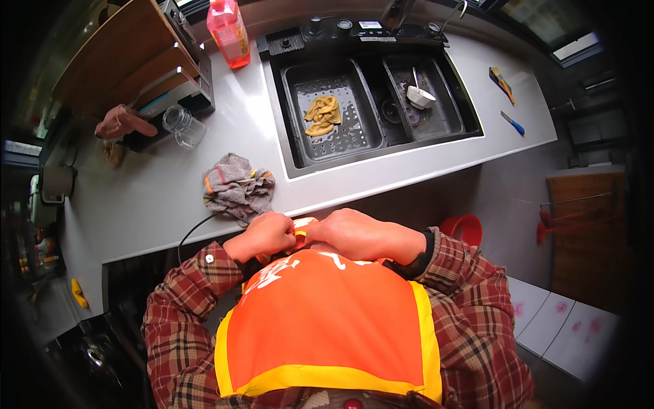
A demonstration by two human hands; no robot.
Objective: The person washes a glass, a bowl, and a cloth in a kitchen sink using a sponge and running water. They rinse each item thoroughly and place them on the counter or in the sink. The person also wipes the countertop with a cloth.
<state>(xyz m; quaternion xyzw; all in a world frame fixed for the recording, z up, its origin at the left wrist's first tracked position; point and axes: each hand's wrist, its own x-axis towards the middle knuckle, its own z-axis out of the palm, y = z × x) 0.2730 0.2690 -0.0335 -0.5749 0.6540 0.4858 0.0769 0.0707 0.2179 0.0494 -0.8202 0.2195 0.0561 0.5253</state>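
My left hand (265, 236) and my right hand (352, 232) are close together at the counter's front edge, their fingers curled on the lower part of an orange apron (332, 317) with yellow trim. What lies between the fingertips is mostly hidden. A crumpled grey towel (239, 185) lies on the counter just beyond my left hand, and a black cable (190, 231) hangs in a curve beside it. Beyond my hands, a wrung yellow cloth (323, 115) lies in the left basin of the black sink (327, 166); a white bowl (421, 97) with a utensil sits tilted in the right one.
A glass jug (184, 126), a pink cloth (124, 123) and a bottle of pink liquid (229, 36) stand or lie at the back left. A brush (501, 86) and a blue-handled knife (512, 123) lie right of the sink. A red bucket (466, 229) is below the counter.
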